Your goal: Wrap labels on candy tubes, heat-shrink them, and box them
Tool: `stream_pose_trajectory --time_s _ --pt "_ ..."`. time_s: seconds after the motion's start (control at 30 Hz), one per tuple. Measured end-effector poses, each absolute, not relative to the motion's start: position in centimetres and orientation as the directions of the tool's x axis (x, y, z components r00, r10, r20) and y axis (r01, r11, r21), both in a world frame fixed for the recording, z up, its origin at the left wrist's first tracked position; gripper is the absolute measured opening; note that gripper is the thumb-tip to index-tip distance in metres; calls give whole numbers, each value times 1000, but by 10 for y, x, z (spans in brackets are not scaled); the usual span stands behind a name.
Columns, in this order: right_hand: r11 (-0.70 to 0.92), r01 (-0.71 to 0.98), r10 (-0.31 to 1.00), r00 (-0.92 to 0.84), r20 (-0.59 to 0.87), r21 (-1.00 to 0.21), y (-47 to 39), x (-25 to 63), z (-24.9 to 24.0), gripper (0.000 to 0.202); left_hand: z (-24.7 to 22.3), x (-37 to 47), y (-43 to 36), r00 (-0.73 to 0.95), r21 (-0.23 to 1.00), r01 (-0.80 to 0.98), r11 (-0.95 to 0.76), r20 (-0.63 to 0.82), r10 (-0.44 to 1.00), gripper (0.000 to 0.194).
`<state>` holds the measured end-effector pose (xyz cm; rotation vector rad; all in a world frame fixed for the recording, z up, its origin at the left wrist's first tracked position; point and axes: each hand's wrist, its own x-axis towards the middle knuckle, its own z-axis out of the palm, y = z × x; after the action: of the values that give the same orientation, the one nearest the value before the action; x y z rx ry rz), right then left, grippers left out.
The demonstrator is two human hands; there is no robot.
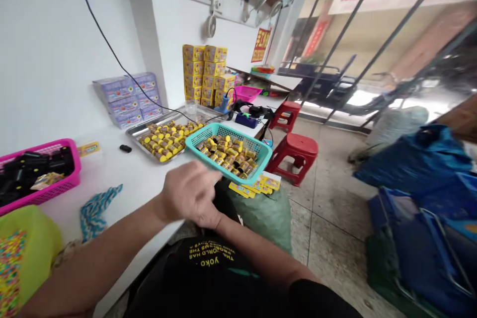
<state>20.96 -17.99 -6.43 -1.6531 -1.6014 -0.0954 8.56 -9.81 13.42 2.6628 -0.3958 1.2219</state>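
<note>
My two hands are together in front of my body, blurred by motion. My left hand [186, 190] is closed, its fingers curled; whatever it may hold is hidden. Below and against it lies my right hand [209, 216], whose fingers are mostly covered by the left. Just beyond them, a turquoise basket [255, 143] holds small yellow-wrapped cylinders [231, 154], some with dark ends. A metal tray [134, 131] to its left carries more cylinders with yellow caps [164, 141].
On the white table [137, 194] are a pink basket [76, 159] of black items, a blue-white cloth [95, 211] and a yellow-green bag [44, 223] of colourful bits. Yellow cards [257, 186] lie on a green sack [274, 213]. Red stools [298, 146] and blue bags [406, 159] stand right.
</note>
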Motion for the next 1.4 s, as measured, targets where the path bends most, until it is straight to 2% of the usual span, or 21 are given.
stream_pose_trajectory --time_s 0.1,0.17,0.23,0.37,0.5,0.57,0.63,0.7,0.8,0.87,0.97,1.13,1.3,1.4 --pt "230 861 792 104 601 -453 -179 213 -67 40 82 154 -50 563 200 -85 -976 818 119 16" --pt "278 844 797 64 601 -458 -180 217 -70 43 40 174 -19 597 267 124 -956 749 287 15" --pt "300 844 822 8 569 -445 -183 224 -72 48 0 176 -1 696 268 253 -930 617 367 16" --pt "292 911 859 -116 498 -291 -189 243 -74 52 -40 156 -2 847 174 217 -961 455 274 20" --pt "269 955 832 -167 529 -122 -186 261 -82 72 -37 121 -8 908 57 118 -991 397 131 25" --pt "286 955 813 -198 548 -79 -185 265 -88 74 -36 96 -5 926 3 40 -999 375 38 26" --pt "295 952 800 -199 566 -82 -186 266 -91 74 -36 69 -2 942 -69 -65 -996 326 -84 45" --pt "313 946 784 -209 585 -82 -187 268 -89 74 -34 49 -1 959 -90 -123 -988 246 -142 64" --pt "360 930 766 -245 594 -80 -190 276 -81 69 -30 37 -2 981 -17 -121 -993 154 -122 74" --pt "362 923 803 -238 546 -129 -191 286 -75 67 -31 37 -4 990 41 -117 -992 87 -113 77" --pt "261 944 878 -145 457 -202 -192 296 -73 64 -47 37 -8 994 105 -106 -989 17 -105 84" --pt "178 959 891 -62 450 -221 -196 292 -77 61 -71 32 -17 991 180 -131 -975 20 -130 81" --pt "130 958 918 -19 396 -254 -200 285 -66 58 -54 33 -15 979 306 -100 -947 -139 -148 84" --pt "97 955 943 2 333 -281 -202 280 -60 57 -49 34 -17 971 301 -91 -949 -186 -152 88"
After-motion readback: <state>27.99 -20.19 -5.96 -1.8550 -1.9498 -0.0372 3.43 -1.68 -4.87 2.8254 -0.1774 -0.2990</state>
